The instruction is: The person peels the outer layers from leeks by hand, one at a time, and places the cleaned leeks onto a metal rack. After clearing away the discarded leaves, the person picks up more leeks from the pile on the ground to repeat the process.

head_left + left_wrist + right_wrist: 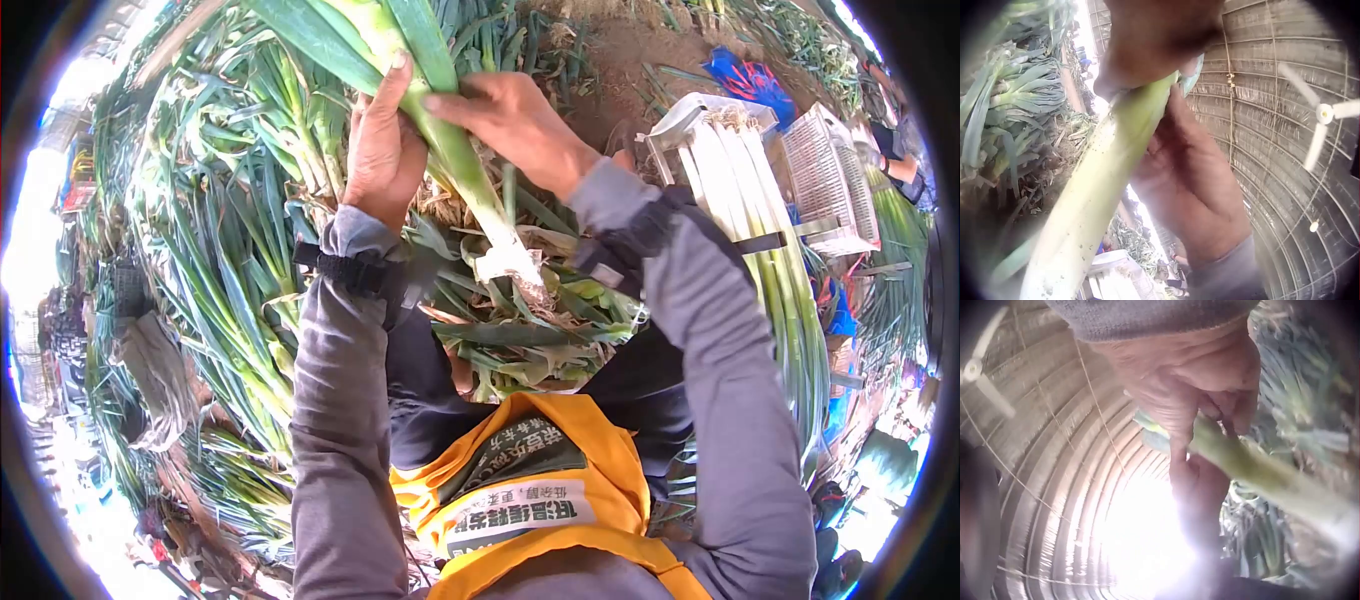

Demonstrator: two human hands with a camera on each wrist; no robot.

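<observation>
A thick leek [466, 178] slants across the space in front of me, green leaves up at the top and the white, rooty end pointing down between my knees. My left hand [385, 155] grips its green upper part from the left, thumb laid along the stalk. From the right, my right hand [530, 128] pinches the stalk at about the same height, thumb across it. In the left wrist view, specks of dirt dot the pale shaft [1079, 200]. The right wrist view shows both hands meeting at the green part of the leek [1235, 456].
Untrimmed leeks [230, 290] are heaped at my left. To the right, a white crate [665, 135] holds long cleaned leeks [745, 190], beside a white plastic basket [828, 170]. Stripped leaves [520, 335] litter the ground between my legs. A blue and red item [748, 80] lies further off.
</observation>
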